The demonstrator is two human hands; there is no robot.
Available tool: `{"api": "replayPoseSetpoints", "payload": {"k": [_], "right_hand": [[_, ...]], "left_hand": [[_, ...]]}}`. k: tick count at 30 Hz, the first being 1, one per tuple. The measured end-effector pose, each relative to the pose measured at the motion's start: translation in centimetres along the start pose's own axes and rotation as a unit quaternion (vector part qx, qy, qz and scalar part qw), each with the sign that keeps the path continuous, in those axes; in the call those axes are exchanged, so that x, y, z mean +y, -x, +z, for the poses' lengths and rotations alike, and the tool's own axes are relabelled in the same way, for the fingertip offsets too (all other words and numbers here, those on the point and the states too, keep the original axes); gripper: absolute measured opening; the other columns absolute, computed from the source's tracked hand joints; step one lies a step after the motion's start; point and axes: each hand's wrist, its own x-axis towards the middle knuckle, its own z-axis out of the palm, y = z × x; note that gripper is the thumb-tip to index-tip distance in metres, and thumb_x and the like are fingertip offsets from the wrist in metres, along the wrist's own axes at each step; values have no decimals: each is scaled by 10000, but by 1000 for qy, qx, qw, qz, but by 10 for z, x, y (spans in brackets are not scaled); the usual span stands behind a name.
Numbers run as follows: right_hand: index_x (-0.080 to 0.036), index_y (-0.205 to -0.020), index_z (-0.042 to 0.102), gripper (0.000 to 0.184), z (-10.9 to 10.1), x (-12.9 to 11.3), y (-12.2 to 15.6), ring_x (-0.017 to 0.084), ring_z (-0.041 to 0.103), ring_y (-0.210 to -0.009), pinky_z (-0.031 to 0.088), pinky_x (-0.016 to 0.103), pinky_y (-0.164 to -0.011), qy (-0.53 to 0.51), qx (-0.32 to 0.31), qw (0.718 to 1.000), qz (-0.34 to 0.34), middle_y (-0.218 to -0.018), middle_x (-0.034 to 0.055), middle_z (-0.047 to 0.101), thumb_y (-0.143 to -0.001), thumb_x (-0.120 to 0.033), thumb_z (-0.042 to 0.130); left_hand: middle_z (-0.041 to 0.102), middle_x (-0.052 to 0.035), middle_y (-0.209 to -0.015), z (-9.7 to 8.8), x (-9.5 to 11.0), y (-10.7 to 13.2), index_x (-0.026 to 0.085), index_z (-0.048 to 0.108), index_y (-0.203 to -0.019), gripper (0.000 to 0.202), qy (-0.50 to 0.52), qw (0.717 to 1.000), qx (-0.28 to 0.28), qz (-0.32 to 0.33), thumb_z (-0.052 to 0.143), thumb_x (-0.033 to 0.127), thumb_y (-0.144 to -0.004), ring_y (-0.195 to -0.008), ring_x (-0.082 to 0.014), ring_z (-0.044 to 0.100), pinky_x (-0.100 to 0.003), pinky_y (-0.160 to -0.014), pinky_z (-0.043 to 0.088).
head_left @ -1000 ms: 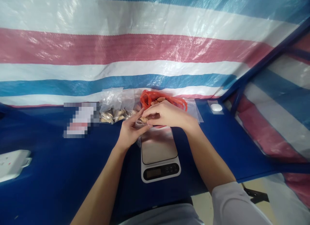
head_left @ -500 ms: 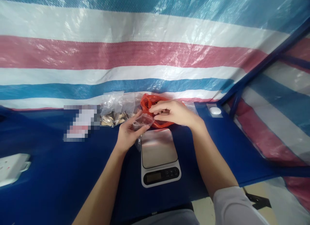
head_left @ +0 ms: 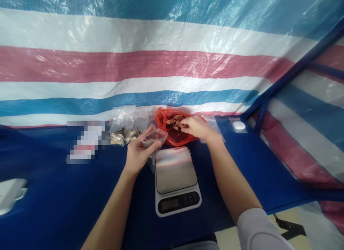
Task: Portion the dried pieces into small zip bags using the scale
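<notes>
My left hand [head_left: 138, 149] is closed on the rim of a clear plastic bag [head_left: 156, 137], whose mouth gapes between thumb and fingers. The bag's lower part hangs beside the scale. A red plastic bag [head_left: 161, 117] stands open behind the scale with dried brown slices [head_left: 174, 121] inside. Reaching into it from the right, my right hand [head_left: 196, 127] has its fingertips pinched on some of the slices. Just in front of both hands lies a white digital scale [head_left: 176, 171] with a bare metal plate; its display looks dark.
Filled clear bags of pale dried pieces [head_left: 118, 137] lie left of my left hand. Flat clear bags [head_left: 216, 128] are right of the red bag. A white oval object [head_left: 238, 125] lies far right, a white power strip [head_left: 12, 194] at left. Striped sheeting [head_left: 161, 67] rises behind the table.
My right hand has gone from above the red bag down into it, onto the brown slices. My left hand still holds the clear bag, with little movement. The view has tilted slightly.
</notes>
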Motion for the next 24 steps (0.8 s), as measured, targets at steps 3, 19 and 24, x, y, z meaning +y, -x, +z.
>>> {"api": "replayPoseSetpoints", "payload": {"k": [3, 19, 24], "right_hand": [[-269, -1113, 788, 250, 11, -4, -6, 240, 731, -1006, 514, 291, -798, 53, -4, 999, 2, -1139, 57, 784, -962, -258, 589], [-262, -1170, 775, 327, 35, -21, -14, 300, 722, -1092, 563, 382, -867, 141, 11, 989, 49, -1179, 107, 773, -986, -257, 505], [-273, -1214, 768, 332, 30, -18, -13, 325, 731, -1066, 565, 428, -892, 142, 12, 987, 71, -1161, 120, 776, -971, -285, 542]], "left_hand": [[792, -122, -1091, 0, -1, 0, 126, 646, -1380, 839, -8, 1000, -1, 1, 904, 488, -668, -859, -229, 748, -403, -867, 623], [800, -101, -1025, 2, 0, 1, 129, 661, -1367, 855, 3, 1000, -1, -15, 925, 483, -635, -767, -193, 732, -354, -800, 623], [798, -113, -1050, 2, 1, 1, 112, 646, -1380, 869, -1, 1000, -3, -9, 917, 490, -645, -828, -212, 743, -359, -826, 621]]}}
